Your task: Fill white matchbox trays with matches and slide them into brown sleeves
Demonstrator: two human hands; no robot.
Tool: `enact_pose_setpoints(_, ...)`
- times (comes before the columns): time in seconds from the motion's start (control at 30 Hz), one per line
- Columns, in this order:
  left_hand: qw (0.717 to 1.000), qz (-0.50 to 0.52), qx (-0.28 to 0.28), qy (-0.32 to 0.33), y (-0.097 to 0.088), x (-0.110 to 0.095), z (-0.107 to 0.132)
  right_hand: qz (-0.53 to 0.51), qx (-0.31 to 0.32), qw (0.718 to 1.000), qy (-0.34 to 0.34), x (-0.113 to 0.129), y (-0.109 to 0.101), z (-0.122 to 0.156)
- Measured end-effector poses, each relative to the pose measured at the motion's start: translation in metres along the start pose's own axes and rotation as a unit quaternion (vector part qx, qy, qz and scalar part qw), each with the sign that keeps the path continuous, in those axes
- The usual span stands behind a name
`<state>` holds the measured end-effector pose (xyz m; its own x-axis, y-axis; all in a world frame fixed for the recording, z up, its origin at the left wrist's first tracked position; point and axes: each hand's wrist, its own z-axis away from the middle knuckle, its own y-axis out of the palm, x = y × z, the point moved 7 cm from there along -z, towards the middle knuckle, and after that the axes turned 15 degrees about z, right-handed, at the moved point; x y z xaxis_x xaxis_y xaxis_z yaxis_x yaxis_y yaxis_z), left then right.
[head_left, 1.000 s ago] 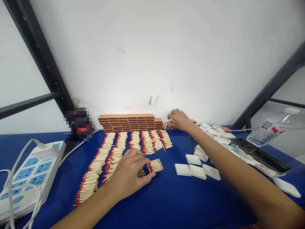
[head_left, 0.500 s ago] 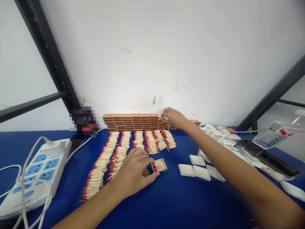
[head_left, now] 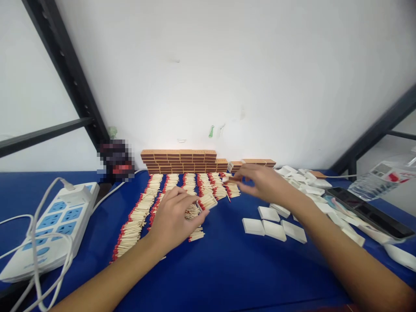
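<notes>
The left hand (head_left: 172,216) holds a small tray (head_left: 213,205) of matches between thumb and fingertips at its left end, the grip narrow and the hand arched over a bunch of loose matches (head_left: 196,234) at the centre of the frame. The tray lies slightly tilted, red heads toward the palm, its right end free. The right hand (head_left: 264,180), right of centre, pinches a brown matchbox sleeve (head_left: 234,180) between thumb and fingers, slightly blurred; the sleeve is above and to the right of the tray, the two apart. Both articles are judged to be thin card, very light and easily crushed; the tray is best held low on its side walls, level and without squeezing, since the loose matches could slide out. The sleeve should be taken by its narrow edges, leaving the open end free. Rows of matches (head_left: 136,225) run from left of centre toward the wall. Behind them, matchboxes (head_left: 182,161) are stacked brick-fashion, with a lower row (head_left: 260,162) to the right. White trays (head_left: 253,226), apparently face down, are right of centre, with more heaped farther back. At the right edge are a dark phone (head_left: 364,208) and a clear bottle (head_left: 380,180); at the left edge, a power strip (head_left: 87,208). All rest on a blue table (head_left: 227,273).
</notes>
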<state>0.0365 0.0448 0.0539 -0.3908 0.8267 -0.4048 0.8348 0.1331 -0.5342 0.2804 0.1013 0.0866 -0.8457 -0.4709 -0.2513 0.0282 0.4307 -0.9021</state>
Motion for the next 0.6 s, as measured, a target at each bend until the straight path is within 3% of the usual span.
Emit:
enact_pose_setpoints(0.1,0.999,-0.031,-0.029,-0.016,-0.009,0.004,-0.004,-0.082,0.048,0.993,-0.066,0.043,0.002,0.021)
enact_pose_setpoints(0.2,0.999,-0.041,-0.019,-0.015,-0.009,0.006,-0.007,-0.118,0.098,0.984,-0.091,0.065,0.010,0.027)
enact_pose_setpoints(0.5,0.999,-0.019,0.038,0.009,0.003,0.005,-0.004,-0.219,0.168,0.959,-0.070,0.057,0.028,0.027)
enact_pose_setpoints(0.6,0.999,-0.022,0.043,0.009,0.004,0.005,-0.004,-0.218,0.159,0.962,-0.047,0.049,0.026,0.025)
